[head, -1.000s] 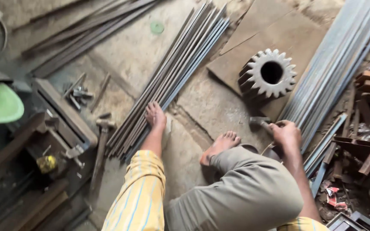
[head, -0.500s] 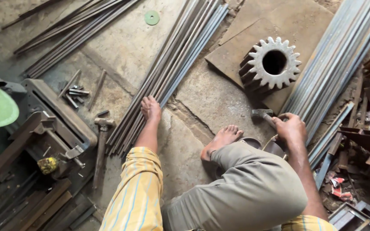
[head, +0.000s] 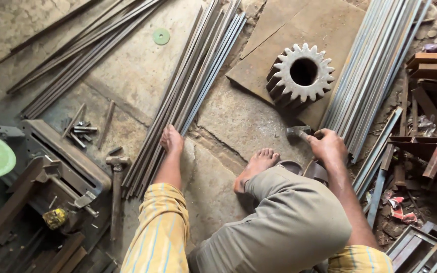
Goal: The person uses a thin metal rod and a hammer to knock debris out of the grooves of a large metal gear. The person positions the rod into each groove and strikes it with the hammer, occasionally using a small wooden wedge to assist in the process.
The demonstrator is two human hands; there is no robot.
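From the head view, the left hand (head: 172,140) lies flat and released on the near end of the rods (head: 188,96), which run across the floor (head: 127,76) toward one o'clock. The right hand (head: 328,145) is clenched around a hammer (head: 299,133), its head pointing to nine o'clock. A gear (head: 302,76) sits at twelve o'clock from that hand, near it.

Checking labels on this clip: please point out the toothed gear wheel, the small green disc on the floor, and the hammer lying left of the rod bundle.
Toothed gear wheel (head: 285,64), head view, on its pale top face.
Green disc (head: 161,36), head view, on its ring face.
Hammer (head: 116,194), head view, midway along its handle.
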